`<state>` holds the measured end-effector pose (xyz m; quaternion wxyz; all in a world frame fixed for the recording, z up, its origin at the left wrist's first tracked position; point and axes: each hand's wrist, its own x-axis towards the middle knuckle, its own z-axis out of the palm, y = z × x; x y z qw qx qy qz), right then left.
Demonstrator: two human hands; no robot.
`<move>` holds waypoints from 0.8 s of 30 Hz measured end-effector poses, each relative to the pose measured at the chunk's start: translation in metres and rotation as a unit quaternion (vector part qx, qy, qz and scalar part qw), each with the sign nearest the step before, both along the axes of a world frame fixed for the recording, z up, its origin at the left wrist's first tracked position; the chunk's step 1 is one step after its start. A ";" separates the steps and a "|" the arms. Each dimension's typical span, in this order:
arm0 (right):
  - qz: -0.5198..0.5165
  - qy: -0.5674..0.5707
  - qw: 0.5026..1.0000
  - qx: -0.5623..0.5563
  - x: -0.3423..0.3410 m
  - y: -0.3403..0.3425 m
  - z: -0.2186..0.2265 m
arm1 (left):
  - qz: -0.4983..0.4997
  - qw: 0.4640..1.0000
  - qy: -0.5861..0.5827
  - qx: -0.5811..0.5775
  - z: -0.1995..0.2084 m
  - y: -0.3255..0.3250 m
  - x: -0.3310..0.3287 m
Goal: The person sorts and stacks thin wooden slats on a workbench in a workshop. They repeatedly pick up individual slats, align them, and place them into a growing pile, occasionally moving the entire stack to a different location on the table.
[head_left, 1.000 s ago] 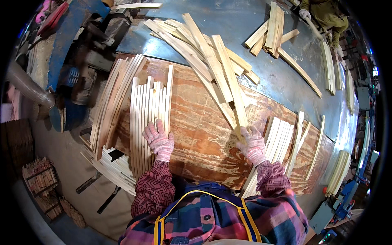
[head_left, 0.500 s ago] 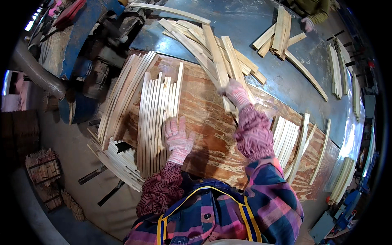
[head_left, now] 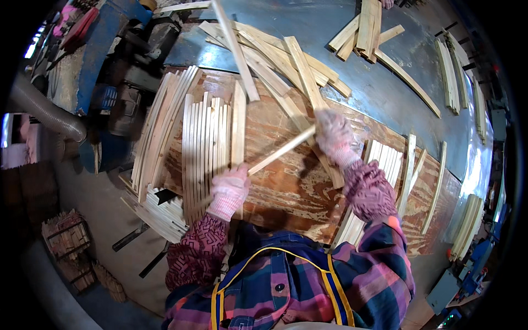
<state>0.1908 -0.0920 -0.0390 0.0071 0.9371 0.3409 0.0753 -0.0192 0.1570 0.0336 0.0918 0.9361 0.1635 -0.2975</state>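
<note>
A pale wooden strip [head_left: 281, 150] slants across the gap between my hands. My left hand [head_left: 230, 190], in a pink-and-white knit glove, is closed around its nearer part, beside the right edge of a row of upright-lying strips [head_left: 206, 148]. At the strip's farther end is my right hand [head_left: 334, 135], gloved too and blurred by motion, with its fingers closed on it. Just beyond and below the right hand lie long loose strips from a crisscross pile [head_left: 275, 60]. One separate strip [head_left: 238, 121] lies along the row's right side.
The brown board [head_left: 275, 198] bears more strips at its left [head_left: 159, 132] and right [head_left: 388, 159]. Beyond it, a grey metal table [head_left: 407, 71] holds a stack of planks [head_left: 367, 27]. A machine [head_left: 126, 104] with a grey hose [head_left: 49, 113] stands left. Another person's hand [head_left: 386, 3] shows at the top edge.
My right hand has moved right and toward me from the pile, and a strip now spans both hands. My left hand, flat before, has closed. Strips in the pile have shifted.
</note>
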 end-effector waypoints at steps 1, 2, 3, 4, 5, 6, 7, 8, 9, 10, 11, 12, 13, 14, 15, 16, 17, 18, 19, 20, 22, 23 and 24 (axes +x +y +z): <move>-0.103 -0.059 0.991 -0.066 0.015 0.015 -0.003 | 0.071 0.996 0.051 -0.033 0.014 -0.003 0.001; -0.152 0.023 0.986 -0.062 0.031 0.025 -0.005 | 0.113 0.992 0.011 -0.057 -0.005 -0.001 -0.014; -0.194 0.109 0.973 -0.054 0.043 0.038 -0.007 | 0.160 0.984 -0.026 -0.077 -0.031 0.002 -0.037; -0.231 0.195 0.952 -0.048 0.053 0.049 -0.009 | 0.173 0.982 -0.061 -0.048 -0.043 0.000 -0.048; -0.233 0.250 0.939 -0.022 0.059 0.056 -0.006 | 0.200 0.975 -0.086 -0.042 -0.055 -0.002 -0.055; -0.237 0.305 0.922 0.000 0.062 0.059 0.002 | 0.226 0.967 -0.110 -0.038 -0.067 -0.007 -0.064; -0.246 0.351 0.903 0.025 0.068 0.056 0.010 | 0.245 0.959 -0.140 -0.037 -0.073 -0.012 -0.064; -0.231 0.340 0.911 0.032 0.073 0.048 -0.005 | 0.293 0.952 -0.040 -0.079 -0.081 -0.009 -0.059; -0.214 0.393 0.887 0.115 0.071 0.042 -0.003 | 0.303 0.947 -0.069 -0.081 -0.081 -0.011 -0.056; -0.194 0.443 0.854 0.193 0.064 0.035 0.001 | 0.315 0.940 -0.099 -0.085 -0.079 -0.017 -0.053; -0.173 0.488 0.812 0.270 0.056 0.026 0.005 | 0.325 0.933 -0.127 -0.088 -0.078 -0.022 -0.053; -0.182 0.546 0.740 0.349 0.047 0.011 -0.003 | 0.274 0.939 -0.197 -0.065 -0.087 -0.023 -0.056; -0.234 0.630 0.591 0.447 0.023 0.005 0.011 | 0.284 0.938 -0.198 -0.031 -0.102 -0.024 -0.062; -0.182 0.675 0.523 0.488 0.003 -0.006 0.015 | 0.286 0.937 -0.202 -0.003 -0.116 -0.026 -0.062; -0.279 0.692 0.408 0.526 -0.026 0.008 0.041 | 0.294 0.934 -0.201 0.030 -0.125 -0.027 -0.063; -0.227 0.705 0.379 0.555 -0.040 -0.005 0.027 | 0.300 0.947 -0.116 0.021 -0.116 -0.036 -0.048; -0.172 0.717 0.348 0.580 -0.054 -0.015 0.003 | 0.277 0.950 -0.136 0.055 -0.115 -0.046 -0.040; -0.181 0.709 0.327 0.598 -0.068 -0.020 -0.014 | 0.257 0.950 -0.154 0.090 -0.116 -0.055 -0.036; -0.188 0.704 0.302 0.614 -0.081 -0.018 -0.022 | 0.238 0.947 -0.171 0.129 -0.115 -0.060 -0.034; -0.206 0.698 0.330 0.601 -0.091 -0.019 -0.029 | 0.250 0.952 -0.143 0.102 -0.114 -0.056 -0.032; -0.212 0.660 0.449 0.564 -0.102 -0.018 -0.054 | 0.257 0.961 -0.098 0.024 -0.117 -0.035 -0.030; -0.204 0.639 0.526 0.523 -0.106 -0.018 -0.072 | 0.258 0.963 -0.073 -0.012 -0.117 -0.026 -0.030; -0.157 0.623 0.578 0.503 -0.110 -0.012 -0.077 | 0.287 0.956 -0.044 -0.043 -0.103 -0.022 -0.023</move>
